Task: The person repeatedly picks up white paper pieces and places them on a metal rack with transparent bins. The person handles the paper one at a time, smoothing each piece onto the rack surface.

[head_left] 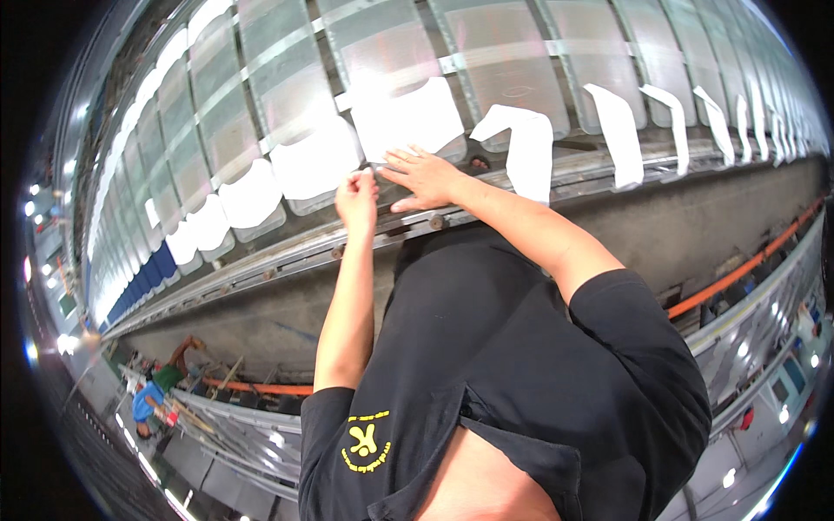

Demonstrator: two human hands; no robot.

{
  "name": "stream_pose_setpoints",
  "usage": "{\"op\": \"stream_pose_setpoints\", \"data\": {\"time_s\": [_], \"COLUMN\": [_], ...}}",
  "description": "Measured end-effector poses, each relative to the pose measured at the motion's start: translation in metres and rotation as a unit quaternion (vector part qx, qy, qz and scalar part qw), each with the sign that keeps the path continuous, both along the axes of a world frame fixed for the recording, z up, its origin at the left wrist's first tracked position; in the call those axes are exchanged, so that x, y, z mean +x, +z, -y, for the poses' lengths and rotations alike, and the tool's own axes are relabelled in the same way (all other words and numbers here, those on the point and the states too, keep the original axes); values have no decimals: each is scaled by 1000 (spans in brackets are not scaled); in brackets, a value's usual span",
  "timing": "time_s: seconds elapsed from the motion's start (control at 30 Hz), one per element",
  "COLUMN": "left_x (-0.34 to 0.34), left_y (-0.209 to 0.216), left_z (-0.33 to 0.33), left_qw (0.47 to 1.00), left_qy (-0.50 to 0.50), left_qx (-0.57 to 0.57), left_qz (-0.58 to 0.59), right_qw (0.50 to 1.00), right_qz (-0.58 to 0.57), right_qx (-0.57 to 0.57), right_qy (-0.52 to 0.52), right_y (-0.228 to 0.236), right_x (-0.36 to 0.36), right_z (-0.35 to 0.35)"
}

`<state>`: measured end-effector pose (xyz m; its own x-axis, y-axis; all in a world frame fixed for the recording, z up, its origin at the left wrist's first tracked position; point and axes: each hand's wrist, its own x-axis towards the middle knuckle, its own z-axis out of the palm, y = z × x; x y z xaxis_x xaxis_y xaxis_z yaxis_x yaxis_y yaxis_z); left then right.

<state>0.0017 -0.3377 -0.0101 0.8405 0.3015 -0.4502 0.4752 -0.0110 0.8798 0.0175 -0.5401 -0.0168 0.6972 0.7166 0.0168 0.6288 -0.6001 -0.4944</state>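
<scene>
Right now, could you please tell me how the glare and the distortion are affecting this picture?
In the head view, the left hand and right hand have readable outlines, but the white piece beyond them is washed out; in the same head view, the grey boards carry pale glare, the metal rail bows, and lamps near the left rim flare.

Item count: one left hand (356,205), one right hand (427,180), nine near white pieces (408,117).
White, near: one at the hands, four leftward, four rightward; farther ones too small to count. Blue pieces (156,270): several, exact number unclear. Boards (512,65): more than ten. Orange rail (745,261): two visible stretches.
</scene>
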Motion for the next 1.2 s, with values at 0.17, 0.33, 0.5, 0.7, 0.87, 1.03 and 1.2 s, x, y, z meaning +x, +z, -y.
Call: {"op": "stream_pose_setpoints", "data": {"time_s": [0.17, 0.33, 0.5, 0.7, 0.87, 1.03, 1.2], "left_x": [-46, -58, -28, -35, -36, -52, -72], "left_y": [48, 123, 290, 366, 355, 241, 104], "left_z": [-9, 8, 42, 86, 152, 224, 261], "left_qw": [996, 957, 818, 611, 661, 909, 976], "left_qy": [-33, -152, -326, -393, -421, -371, -201], "left_qx": [-82, -238, -350, -466, -396, -108, -77], "left_qz": [19, 61, 320, 505, 479, 156, 0], "right_qw": [953, 855, 778, 861, 922, 872, 456], "right_qz": [-45, 35, -49, -17, 23, -173, -581], "right_qx": [168, 138, 134, 99, 22, 187, 568], "right_qy": [-250, -498, -613, -498, -386, -418, -363], "right_y": [36, 51, 45, 39, 15, 20, 27], "right_x": [-32, -73, -98, -36, 3, 26, 23], "right_z": [54, 154, 203, 212, 233, 269, 302]}}
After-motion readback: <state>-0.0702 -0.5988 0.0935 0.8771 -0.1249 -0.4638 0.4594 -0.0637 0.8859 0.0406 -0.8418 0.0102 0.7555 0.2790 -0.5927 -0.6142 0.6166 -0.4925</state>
